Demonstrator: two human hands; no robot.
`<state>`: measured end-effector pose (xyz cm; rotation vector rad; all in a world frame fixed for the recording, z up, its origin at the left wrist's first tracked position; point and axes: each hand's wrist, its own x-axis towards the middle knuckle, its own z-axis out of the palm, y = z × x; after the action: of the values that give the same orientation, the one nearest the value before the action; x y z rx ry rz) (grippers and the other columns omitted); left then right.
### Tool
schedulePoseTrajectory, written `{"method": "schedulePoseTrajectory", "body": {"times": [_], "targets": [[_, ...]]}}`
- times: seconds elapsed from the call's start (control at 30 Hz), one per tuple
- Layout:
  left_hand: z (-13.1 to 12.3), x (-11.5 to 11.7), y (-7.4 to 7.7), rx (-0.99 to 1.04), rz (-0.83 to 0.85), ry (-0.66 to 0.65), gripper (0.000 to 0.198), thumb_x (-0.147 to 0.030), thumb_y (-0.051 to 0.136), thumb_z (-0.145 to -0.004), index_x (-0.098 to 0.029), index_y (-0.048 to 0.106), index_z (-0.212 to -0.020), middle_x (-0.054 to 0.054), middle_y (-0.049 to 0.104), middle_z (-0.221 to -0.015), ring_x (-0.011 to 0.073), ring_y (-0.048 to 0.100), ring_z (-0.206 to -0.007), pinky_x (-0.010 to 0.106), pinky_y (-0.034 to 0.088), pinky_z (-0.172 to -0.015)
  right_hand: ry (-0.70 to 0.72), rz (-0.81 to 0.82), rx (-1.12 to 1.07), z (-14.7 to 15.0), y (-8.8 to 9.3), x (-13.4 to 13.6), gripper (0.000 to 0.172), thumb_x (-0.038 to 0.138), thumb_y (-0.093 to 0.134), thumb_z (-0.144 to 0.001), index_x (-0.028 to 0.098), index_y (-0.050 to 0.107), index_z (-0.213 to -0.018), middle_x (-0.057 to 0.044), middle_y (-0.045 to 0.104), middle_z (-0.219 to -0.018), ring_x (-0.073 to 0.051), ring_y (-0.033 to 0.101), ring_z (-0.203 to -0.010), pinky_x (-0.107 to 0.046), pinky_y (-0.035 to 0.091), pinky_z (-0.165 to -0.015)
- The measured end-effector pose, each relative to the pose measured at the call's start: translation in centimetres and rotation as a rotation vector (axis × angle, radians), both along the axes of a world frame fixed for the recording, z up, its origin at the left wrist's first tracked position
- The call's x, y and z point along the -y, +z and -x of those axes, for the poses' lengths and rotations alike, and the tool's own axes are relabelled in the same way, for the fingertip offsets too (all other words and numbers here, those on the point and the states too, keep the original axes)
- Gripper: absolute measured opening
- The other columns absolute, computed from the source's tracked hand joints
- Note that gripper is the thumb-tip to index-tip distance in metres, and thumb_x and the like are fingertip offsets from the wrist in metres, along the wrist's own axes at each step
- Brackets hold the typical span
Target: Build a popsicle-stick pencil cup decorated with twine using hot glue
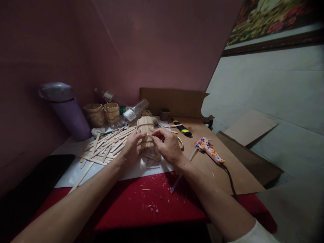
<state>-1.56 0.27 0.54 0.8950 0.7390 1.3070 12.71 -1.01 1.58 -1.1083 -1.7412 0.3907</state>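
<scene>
By the left hand, a wooden-stick piece is gripped above the tabletop; the right hand is drawn together against it, its grip unclear. Loose sticks are spread leftward, a glue gun rightward

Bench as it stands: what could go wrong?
1. The right forearm crosses the glue stick, which seems to run from the floral glue gun; a swing might drag both.
2. The utility knife lies beyond the right hand; I can't tell whether its blade is out.
3. Pressing hard might loosen the craft-stick cylinder.
</scene>
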Motion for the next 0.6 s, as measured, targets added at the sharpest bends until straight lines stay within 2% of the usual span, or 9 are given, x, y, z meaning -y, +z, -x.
{"method": "schedulePoseTrajectory", "body": {"times": [0.23,0.43,0.6], "targets": [[-0.10,0.12,0.09,-0.007,0.000,0.009,0.029,-0.027,0.071,-0.065,-0.017,0.061,-0.091,0.003,0.068,-0.082,0.0173,0.065,-0.069,0.027,0.054,-0.059,-0.003,0.013,-0.002,0.02,-0.07,0.05,0.009,0.016,0.059,-0.085,0.020,0.065,-0.079,-0.001,0.065,-0.074,-0.015,0.057,-0.067,-0.027,0.042,-0.064],[-0.18,0.23,0.09,-0.018,-0.010,0.030,0.038,-0.028,0.079,-0.063,-0.018,0.060,-0.095,0.004,0.069,-0.084,0.0175,0.065,-0.068,0.029,0.056,-0.060,0.004,0.013,-0.002,0.03,-0.06,0.04,0.009,0.016,0.059,-0.085,0.020,0.065,-0.080,-0.001,0.066,-0.075,-0.015,0.058,-0.069,-0.027,0.043,-0.065],[-0.22,0.13,-0.11,-0.018,-0.021,0.057,0.039,-0.026,0.081,-0.059,-0.018,0.059,-0.090,0.001,0.069,-0.078,0.0159,0.064,-0.063,0.029,0.056,-0.060,0.010,0.021,-0.010,0.17,-0.17,0.06,0.009,0.017,0.059,-0.086,0.021,0.065,-0.080,-0.001,0.066,-0.074,-0.015,0.059,-0.070,-0.027,0.043,-0.066]]}}
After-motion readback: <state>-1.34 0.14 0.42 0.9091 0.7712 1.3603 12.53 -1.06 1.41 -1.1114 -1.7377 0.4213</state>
